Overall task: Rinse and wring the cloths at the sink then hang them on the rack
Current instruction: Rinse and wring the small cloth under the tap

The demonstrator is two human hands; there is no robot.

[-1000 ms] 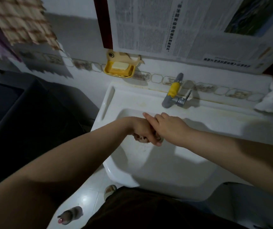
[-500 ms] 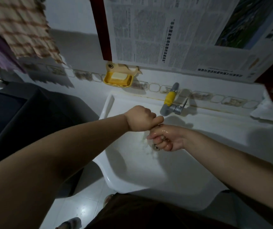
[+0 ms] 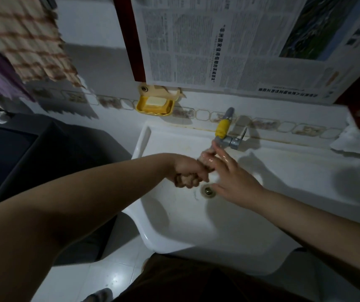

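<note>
Brownish wet cloth (image 3: 185, 179) being squeezed in clenched left hand (image 3: 188, 168) over white sink (image 3: 283, 171) drain (image 3: 207, 190); right hand (image 3: 232, 178) spreading open, fingers touching cloth's upper end under tap (image 3: 225, 132).

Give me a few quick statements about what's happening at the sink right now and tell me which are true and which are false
1. The left hand is closed around a bunched cloth over the sink. True.
2. The right hand is a tight fist. False: its fingers are spread open beside the cloth, wet and shiny.
3. The soap dish on the wall is yellow. True.
4. The drain is covered by the cloth. False: it shows bare, just below the hands.
5. The tap stands at the left end of the sink. False: it is on the back edge, near the middle, above the hands.
</note>
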